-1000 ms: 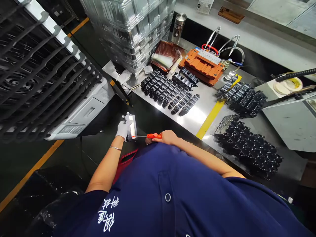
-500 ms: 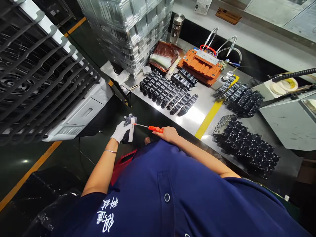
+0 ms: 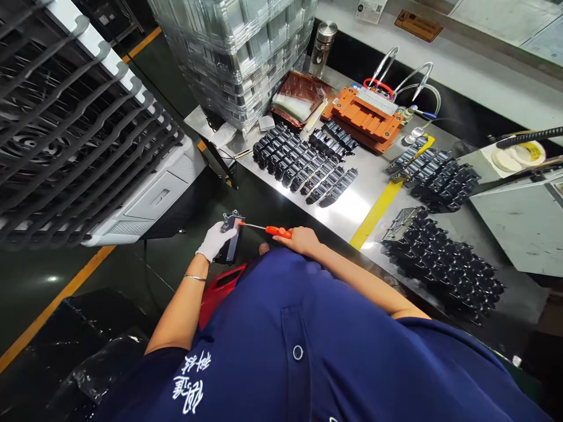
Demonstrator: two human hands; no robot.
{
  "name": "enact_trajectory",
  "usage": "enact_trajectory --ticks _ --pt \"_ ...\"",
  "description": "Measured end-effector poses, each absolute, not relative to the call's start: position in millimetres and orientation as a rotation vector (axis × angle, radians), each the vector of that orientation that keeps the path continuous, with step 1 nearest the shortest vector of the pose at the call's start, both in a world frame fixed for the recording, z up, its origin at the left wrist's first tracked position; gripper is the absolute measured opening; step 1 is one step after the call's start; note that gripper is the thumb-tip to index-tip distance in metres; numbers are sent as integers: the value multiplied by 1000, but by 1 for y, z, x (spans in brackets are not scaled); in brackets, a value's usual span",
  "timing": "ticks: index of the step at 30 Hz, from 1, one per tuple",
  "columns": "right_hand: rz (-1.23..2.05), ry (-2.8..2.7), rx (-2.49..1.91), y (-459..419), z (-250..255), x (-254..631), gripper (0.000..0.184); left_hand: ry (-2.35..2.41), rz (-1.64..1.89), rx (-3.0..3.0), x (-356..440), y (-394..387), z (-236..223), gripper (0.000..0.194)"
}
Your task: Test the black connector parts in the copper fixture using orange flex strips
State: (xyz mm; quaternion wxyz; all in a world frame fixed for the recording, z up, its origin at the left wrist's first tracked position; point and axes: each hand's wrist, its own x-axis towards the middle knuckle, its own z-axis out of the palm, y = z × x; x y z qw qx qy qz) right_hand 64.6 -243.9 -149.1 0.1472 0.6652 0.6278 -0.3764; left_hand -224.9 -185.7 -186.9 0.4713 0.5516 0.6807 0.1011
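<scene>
My left hand (image 3: 213, 241), in a white glove, is closed around a black molded part (image 3: 233, 241) with small lugs at its upper end. The part is held in the air off the bench's near edge, its flat long face partly shiny. In my bare right hand (image 3: 303, 240) is an orange-handled tool (image 3: 276, 231) with a thin metal shaft. The shaft points left, and its small orange tip meets or nearly meets the upper part of that flat face. Whether the tip presses on the part I cannot tell.
On the metal bench (image 3: 341, 205) lie rows of black parts (image 3: 303, 161) and a larger cluster of black parts (image 3: 444, 264). Behind are an orange fixture (image 3: 367, 117), stacked clear trays (image 3: 246, 64) and a metal-capped bottle (image 3: 323, 50). An air cooler (image 3: 145, 205) stands left.
The black part has tilted slightly, so its flat face reflects less white light. Both hands keep their holds, and the tool tip stays at the part. The view has shifted a little.
</scene>
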Motion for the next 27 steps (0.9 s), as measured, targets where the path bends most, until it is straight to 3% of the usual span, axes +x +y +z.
enact_trajectory --ticks 6,12,16,20,27 --pt "-1175 1804 1889 -252 -150 78 81 1841 0 1823 -221 -193 -204 36" --pt "-1325 1626 1840 -271 -175 129 82 1716 200 1838 -203 -193 -192 34" --pt "-1323 1467 1905 -298 -198 167 75 1495 367 1610 -136 -177 -144 52" --pt "-1412 1292 2014 -326 -209 196 70 1282 448 1677 -48 -164 -108 47" --pt "-1651 1206 2223 -369 -223 250 58 1018 336 2046 85 -170 -85 34"
